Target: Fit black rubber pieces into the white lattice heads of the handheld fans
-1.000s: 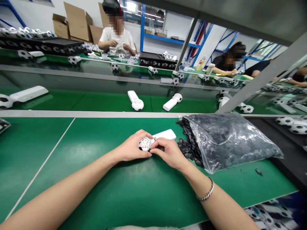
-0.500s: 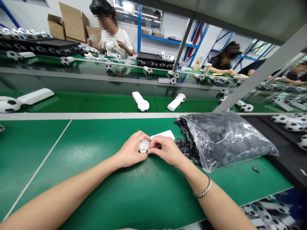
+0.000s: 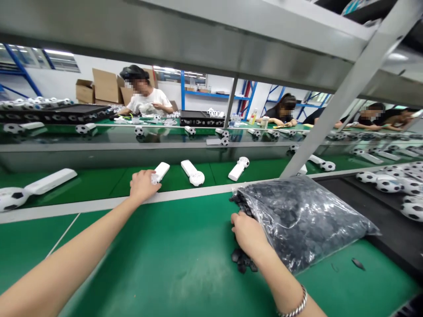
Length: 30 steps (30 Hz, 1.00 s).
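My hands are well apart. On the green tabletop (image 3: 185,259), my right hand (image 3: 249,234) is at the loose black pieces (image 3: 243,263) beside the clear plastic bag (image 3: 307,220); I can't tell whether its hidden fingertips pinch any. Farther off, my left hand (image 3: 142,187) covers the near end of a white unit (image 3: 162,171) beyond the pale rail (image 3: 188,193); I can't tell how tightly.

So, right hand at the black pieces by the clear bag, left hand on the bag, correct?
Not quite: the head view shows the left hand at a white item on the green strip. The right hand is at the black pieces by the clear bag.
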{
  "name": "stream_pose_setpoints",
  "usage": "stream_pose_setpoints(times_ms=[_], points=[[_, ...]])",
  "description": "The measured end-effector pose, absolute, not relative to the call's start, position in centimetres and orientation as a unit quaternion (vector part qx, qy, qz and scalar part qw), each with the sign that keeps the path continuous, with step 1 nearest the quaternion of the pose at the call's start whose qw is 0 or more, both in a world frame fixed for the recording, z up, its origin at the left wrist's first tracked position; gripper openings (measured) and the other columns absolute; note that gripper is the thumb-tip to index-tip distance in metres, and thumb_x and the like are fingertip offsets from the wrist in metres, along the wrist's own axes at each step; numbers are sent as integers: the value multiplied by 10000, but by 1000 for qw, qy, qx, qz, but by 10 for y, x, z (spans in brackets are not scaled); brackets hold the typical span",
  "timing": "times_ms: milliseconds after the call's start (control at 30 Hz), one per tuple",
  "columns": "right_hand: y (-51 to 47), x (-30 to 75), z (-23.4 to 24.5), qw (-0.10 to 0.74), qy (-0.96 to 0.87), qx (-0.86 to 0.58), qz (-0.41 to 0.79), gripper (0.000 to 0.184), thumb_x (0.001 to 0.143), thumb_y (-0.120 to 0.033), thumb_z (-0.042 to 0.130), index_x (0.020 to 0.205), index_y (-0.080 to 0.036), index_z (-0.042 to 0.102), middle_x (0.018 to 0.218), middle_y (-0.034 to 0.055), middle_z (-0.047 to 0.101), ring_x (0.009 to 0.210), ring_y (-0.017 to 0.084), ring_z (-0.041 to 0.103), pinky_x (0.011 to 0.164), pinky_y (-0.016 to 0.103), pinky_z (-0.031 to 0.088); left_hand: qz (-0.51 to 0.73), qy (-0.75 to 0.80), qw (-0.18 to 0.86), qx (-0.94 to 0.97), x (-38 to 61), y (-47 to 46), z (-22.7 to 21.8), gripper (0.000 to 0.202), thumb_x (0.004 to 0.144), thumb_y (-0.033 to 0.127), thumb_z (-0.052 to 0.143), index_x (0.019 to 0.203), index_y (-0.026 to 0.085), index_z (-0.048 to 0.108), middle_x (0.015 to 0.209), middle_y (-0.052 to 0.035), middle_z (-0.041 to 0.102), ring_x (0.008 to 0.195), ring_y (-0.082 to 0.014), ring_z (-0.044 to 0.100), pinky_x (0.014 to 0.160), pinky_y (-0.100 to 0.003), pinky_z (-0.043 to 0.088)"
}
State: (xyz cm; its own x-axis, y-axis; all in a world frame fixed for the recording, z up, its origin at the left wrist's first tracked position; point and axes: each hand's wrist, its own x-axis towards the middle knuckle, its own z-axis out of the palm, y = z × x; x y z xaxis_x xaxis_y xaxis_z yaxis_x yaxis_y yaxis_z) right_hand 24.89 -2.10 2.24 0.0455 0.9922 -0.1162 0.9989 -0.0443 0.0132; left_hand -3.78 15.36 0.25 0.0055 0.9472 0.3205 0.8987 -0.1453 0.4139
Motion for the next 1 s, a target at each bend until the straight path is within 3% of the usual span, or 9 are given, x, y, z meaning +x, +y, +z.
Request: stream_pose_setpoints(times_ms=[100, 233, 400, 533, 667, 733, 800, 900, 1000], points=[[-19, 246, 22, 36, 694, 719, -29, 204, 795, -7, 478, 895, -134, 601, 893, 110, 599, 769, 215, 628, 615, 267, 447, 245, 554, 34, 795, 6, 157, 6, 631, 655, 419, 597, 1215, 186, 424, 1325, -142, 318, 1227, -369, 237, 1008, -505, 196], [-19, 246, 21, 23, 700, 714, -31, 243, 796, 12, 442, 874, -151, 605, 909, 98, 594, 753, 190, 623, 622, 252, 441, 204, 443, 77, 870, 79, 163, 0, 764, 647, 471, 611, 1305, 218, 318, 1378, -129, 263, 1266, -338, 220, 999, -451, 274], [-21, 245, 19, -26, 708, 705, -32, 196, 821, -56, 467, 882, -197, 589, 835, 52, 603, 713, 182, 617, 583, 238, 416, 200, 411, 98, 884, 118, 171, -6, 467, 713, 243, 517, 1173, 175, 477, 1221, -134, 439, 1152, -295, 401, 969, -423, 332], [-20, 246, 12, -87, 718, 690, -34, 129, 862, -138, 475, 887, -212, 578, 786, 24, 604, 705, 170, 604, 596, 233, 408, 205, 382, 111, 894, 101, 140, 10, 435, 763, 301, 464, 1172, 153, 464, 1180, -125, 452, 1124, -279, 417, 976, -420, 327], [-16, 246, 6, -137, 731, 665, -74, 114, 821, -157, 565, 930, -180, 586, 883, 31, 609, 813, 164, 591, 687, 219, 418, 190, 376, 140, 896, 63, 70, 22, 450, 800, 412, 437, 1218, 249, 412, 1231, -77, 432, 1145, -259, 415, 966, -397, 360], [-15, 246, 5, -139, 738, 656, -81, 123, 830, -160, 555, 938, -192, 605, 879, 25, 607, 806, 157, 587, 695, 219, 419, 149, 400, 159, 890, 43, 34, 20, 523, 742, 465, 510, 1231, 309, 405, 1266, -58, 423, 1138, -287, 437, 914, -411, 417], [-15, 246, 6, -154, 740, 651, -66, 109, 853, -205, 535, 893, -216, 636, 876, 19, 598, 807, 154, 577, 697, 225, 420, 98, 399, 177, 894, 26, 6, 18, 720, 606, 445, 652, 1266, 375, 370, 1355, -38, 351, 1179, -344, 402, 893, -461, 433], [-15, 250, 5, -210, 747, 629, -51, 129, 864, -244, 531, 858, -219, 657, 889, 19, 592, 842, 143, 561, 751, 217, 414, 30, 346, 190, 918, 8, -13, 18, 943, 474, 328, 746, 1295, 452, 299, 1437, 5, 227, 1277, -391, 238, 955, -561, 336], [-15, 253, 3, -267, 756, 593, -81, 141, 874, -195, 508, 897, -193, 648, 878, 18, 620, 843, 125, 567, 804, 208, 404, -2, 291, 202, 935, -1, -14, 24, 877, 510, 279, 717, 1281, 445, 332, 1377, 6, 358, 1283, -364, 239, 1010, -579, 216]])
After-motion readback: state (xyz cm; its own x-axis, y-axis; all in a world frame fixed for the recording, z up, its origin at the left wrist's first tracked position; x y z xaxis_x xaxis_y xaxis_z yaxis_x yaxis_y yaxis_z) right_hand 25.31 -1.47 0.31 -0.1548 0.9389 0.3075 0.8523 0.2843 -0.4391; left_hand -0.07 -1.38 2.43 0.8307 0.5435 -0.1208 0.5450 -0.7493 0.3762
